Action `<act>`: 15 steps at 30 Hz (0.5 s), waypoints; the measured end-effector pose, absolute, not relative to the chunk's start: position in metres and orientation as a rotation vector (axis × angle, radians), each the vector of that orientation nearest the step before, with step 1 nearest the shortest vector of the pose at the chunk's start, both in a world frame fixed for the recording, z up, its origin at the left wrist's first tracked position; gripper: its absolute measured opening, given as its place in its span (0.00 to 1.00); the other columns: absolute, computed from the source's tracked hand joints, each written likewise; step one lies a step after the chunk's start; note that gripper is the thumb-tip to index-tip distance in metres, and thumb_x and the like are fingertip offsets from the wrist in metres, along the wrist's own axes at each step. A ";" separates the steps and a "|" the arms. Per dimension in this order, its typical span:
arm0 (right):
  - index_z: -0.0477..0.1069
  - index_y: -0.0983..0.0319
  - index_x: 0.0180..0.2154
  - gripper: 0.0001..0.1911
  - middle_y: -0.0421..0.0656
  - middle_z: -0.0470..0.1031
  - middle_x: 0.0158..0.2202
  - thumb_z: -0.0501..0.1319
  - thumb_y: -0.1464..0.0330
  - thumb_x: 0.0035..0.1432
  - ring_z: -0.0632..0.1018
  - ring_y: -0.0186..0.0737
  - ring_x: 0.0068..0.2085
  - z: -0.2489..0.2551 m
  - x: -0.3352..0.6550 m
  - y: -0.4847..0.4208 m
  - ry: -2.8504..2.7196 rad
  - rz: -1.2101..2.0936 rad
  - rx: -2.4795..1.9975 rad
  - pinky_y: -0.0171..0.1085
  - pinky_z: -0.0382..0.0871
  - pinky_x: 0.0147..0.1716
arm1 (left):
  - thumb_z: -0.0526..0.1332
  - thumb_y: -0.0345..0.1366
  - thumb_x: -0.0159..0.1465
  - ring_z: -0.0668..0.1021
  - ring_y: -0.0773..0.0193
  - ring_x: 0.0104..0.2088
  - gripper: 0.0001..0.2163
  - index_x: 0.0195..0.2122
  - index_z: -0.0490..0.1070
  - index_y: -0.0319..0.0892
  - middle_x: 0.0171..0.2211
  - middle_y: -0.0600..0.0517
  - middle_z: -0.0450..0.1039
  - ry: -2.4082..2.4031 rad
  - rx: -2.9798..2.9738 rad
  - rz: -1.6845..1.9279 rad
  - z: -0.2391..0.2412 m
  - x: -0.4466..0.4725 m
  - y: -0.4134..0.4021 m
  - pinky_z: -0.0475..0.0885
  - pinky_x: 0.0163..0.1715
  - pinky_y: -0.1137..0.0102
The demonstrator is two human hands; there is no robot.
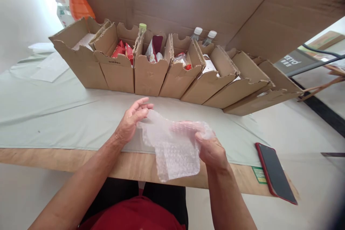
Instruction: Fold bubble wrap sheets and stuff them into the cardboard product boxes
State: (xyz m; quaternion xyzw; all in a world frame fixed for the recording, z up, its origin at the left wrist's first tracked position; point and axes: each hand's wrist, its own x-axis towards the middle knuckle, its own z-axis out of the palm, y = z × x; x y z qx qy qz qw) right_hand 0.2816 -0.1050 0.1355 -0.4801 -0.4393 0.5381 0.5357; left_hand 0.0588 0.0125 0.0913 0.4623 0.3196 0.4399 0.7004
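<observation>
A sheet of clear bubble wrap (172, 151) hangs over the table's near edge between my two hands. My left hand (132, 120) pinches its upper left corner, the fingers curled on the film. My right hand (211, 149) grips the right side, with the fingers under the wrap and the thumb on top. Something pinkish shows through the wrap by my right fingers; I cannot make out what it is.
A row of several open cardboard bins (148, 68) with packets and bottles stands across the pale green mat (54, 115). A phone in a red case (275, 172) lies at the table's right front. Large cardboard sheets (215, 0) lean behind. Orange bottles (77, 0) stand far left.
</observation>
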 end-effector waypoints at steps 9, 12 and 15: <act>0.75 0.54 0.54 0.36 0.49 0.82 0.47 0.64 0.39 0.51 0.82 0.60 0.51 0.118 0.307 -0.085 -0.856 1.251 -1.207 0.56 0.77 0.48 | 0.69 0.45 0.53 0.79 0.60 0.35 0.11 0.31 0.78 0.42 0.31 0.52 0.80 0.871 1.264 0.723 0.100 0.059 0.009 0.73 0.40 0.66; 0.70 0.57 0.57 0.38 0.48 0.83 0.43 0.68 0.45 0.49 0.83 0.53 0.42 0.110 0.309 -0.082 -0.941 1.222 -1.402 0.49 0.79 0.41 | 0.66 0.45 0.55 0.77 0.64 0.31 0.12 0.34 0.76 0.43 0.30 0.54 0.77 0.948 1.257 0.767 0.099 0.060 0.011 0.71 0.34 0.70; 0.69 0.59 0.56 0.34 0.44 0.82 0.37 0.69 0.55 0.49 0.81 0.44 0.33 0.100 0.303 -0.083 -1.018 1.076 -1.560 0.42 0.77 0.33 | 0.65 0.43 0.54 0.75 0.64 0.27 0.14 0.38 0.75 0.41 0.28 0.54 0.76 1.013 1.291 0.718 0.098 0.057 0.012 0.67 0.28 0.70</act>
